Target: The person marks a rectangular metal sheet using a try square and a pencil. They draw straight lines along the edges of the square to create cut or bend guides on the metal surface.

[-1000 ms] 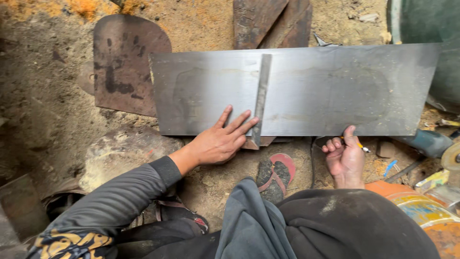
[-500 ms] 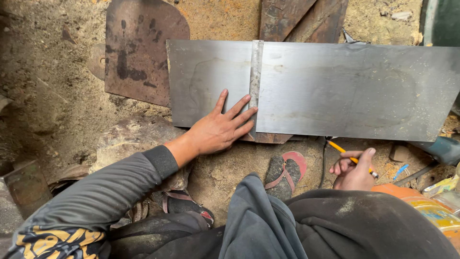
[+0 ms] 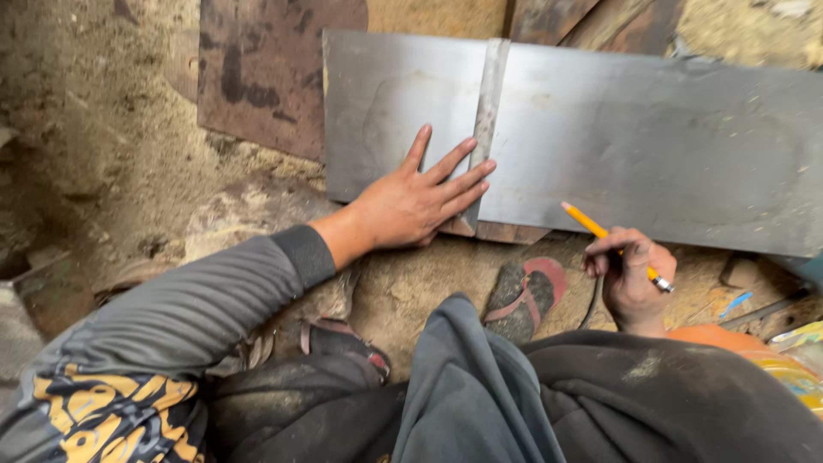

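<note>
Your left hand [image 3: 411, 206] lies flat with fingers spread on the grey steel sheet [image 3: 651, 146], its fingertips pressing the narrow metal straightedge [image 3: 486, 120] that crosses the sheet upright. Your right hand [image 3: 630, 279] is closed around a yellow pencil [image 3: 600, 231], held just below the sheet's near edge; its tip seems not to touch the steel. A red-trimmed sandal [image 3: 525, 296] sits on the dirt floor [image 3: 94, 171] between your hands.

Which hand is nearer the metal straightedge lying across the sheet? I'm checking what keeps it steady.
Left. The left hand lies flat on the grey metal sheet, fingertips touching the straightedge. The right hand is apart, below the sheet's edge, holding a yellow pencil.
</note>
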